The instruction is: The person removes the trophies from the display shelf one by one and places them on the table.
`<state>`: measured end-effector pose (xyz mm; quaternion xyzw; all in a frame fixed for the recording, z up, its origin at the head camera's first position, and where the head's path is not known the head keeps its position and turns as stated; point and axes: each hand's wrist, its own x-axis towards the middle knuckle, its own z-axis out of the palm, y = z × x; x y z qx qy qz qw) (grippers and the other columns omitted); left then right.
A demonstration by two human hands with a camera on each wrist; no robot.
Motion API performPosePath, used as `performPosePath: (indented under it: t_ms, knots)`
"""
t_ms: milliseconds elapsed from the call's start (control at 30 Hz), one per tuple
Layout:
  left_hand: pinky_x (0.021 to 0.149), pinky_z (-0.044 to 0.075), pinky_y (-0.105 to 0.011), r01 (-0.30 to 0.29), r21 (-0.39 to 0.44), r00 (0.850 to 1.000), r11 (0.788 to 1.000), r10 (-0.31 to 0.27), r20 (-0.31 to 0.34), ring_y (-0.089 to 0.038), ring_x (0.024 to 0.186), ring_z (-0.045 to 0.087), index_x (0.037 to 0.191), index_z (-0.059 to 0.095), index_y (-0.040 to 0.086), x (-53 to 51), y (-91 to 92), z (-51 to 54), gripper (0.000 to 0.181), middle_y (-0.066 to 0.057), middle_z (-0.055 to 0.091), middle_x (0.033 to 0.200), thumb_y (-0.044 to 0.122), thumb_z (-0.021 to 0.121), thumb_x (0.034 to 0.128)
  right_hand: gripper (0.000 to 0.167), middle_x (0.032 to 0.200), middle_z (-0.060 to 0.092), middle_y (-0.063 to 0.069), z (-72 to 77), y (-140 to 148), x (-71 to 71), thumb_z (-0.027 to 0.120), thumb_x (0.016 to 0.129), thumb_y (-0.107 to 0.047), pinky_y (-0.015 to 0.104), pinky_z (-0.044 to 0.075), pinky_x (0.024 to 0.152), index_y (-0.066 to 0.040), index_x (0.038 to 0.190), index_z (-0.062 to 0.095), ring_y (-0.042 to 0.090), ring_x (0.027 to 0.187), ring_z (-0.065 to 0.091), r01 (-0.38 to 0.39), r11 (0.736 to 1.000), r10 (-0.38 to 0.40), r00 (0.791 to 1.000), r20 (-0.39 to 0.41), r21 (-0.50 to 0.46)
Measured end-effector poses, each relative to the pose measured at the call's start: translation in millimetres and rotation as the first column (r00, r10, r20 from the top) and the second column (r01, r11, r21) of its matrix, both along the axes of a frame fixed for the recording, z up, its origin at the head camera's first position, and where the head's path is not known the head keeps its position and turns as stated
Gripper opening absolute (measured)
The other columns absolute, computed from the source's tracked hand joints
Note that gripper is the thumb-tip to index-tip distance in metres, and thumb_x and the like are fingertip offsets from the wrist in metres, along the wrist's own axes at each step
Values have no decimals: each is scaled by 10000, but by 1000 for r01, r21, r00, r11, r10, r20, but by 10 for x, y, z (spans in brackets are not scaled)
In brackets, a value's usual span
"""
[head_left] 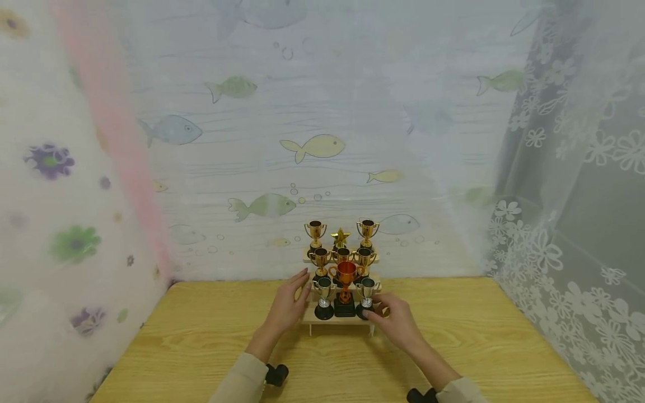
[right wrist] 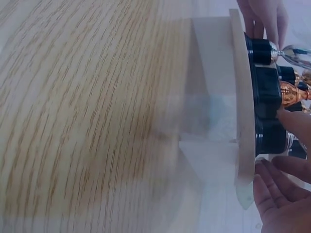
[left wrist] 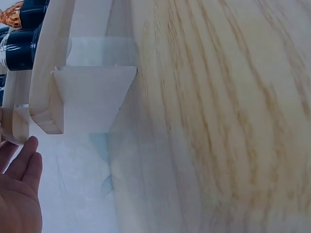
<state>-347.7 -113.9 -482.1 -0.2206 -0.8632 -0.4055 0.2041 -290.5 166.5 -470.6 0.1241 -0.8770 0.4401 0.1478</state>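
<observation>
A small tiered wooden stand (head_left: 332,321) holds several trophy cups at the back of the table. On its lowest tier, a copper-red cup (head_left: 346,272) stands between a left silver trophy (head_left: 324,288) and a right silver trophy (head_left: 368,288). My right hand (head_left: 400,322) pinches the right silver trophy's black base (right wrist: 269,136), thumb in front and fingers at its outer side. Fairly straight fingers of my left hand (head_left: 289,302) lie against or close beside the stand's left side; contact is unclear. Gold cups and a gold star trophy (head_left: 340,237) fill the upper tiers, partly hidden.
The wood-grain table (head_left: 201,336) spreads around the stand. Behind it hangs a fish-patterned curtain (head_left: 312,101), with a flowered lace curtain (head_left: 569,268) on the right. Pale supports (left wrist: 95,92) hold up the lowest board.
</observation>
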Motion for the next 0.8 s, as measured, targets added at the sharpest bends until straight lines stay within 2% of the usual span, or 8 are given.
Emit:
performPosePath:
  t_ms: [367, 633, 800]
  knots:
    - [1112, 427, -549, 0, 48, 1000, 999, 1, -21, -393, 1345, 537, 1335, 638, -69, -50, 3, -41, 353, -166, 578, 1457, 139, 579, 1056, 266, 898, 659, 16, -40, -46, -30, 844, 850, -150, 248, 491, 630, -40, 1078, 760, 137, 758, 584, 34, 999, -34, 999, 3, -1]
    - [1083, 448, -567, -15, 53, 998, 998, 18, -53, -405, 1301, 574, 1296, 665, -75, -77, -5, -46, 343, -178, 617, 1409, 144, 600, 1041, 201, 872, 648, 2, -65, -73, -55, 840, 849, -127, 238, 462, 609, -55, 1017, 756, 131, 715, 558, 39, 999, -39, 999, -17, -10]
    - [1091, 438, -575, -10, 60, 1000, 998, 12, -26, -421, 1312, 559, 1309, 652, -80, -70, -24, -67, 364, -211, 602, 1414, 162, 609, 1041, 170, 818, 623, -14, -71, -76, -44, 840, 844, -105, 237, 450, 590, -66, 985, 753, 124, 680, 537, 32, 999, -33, 999, -35, -15]
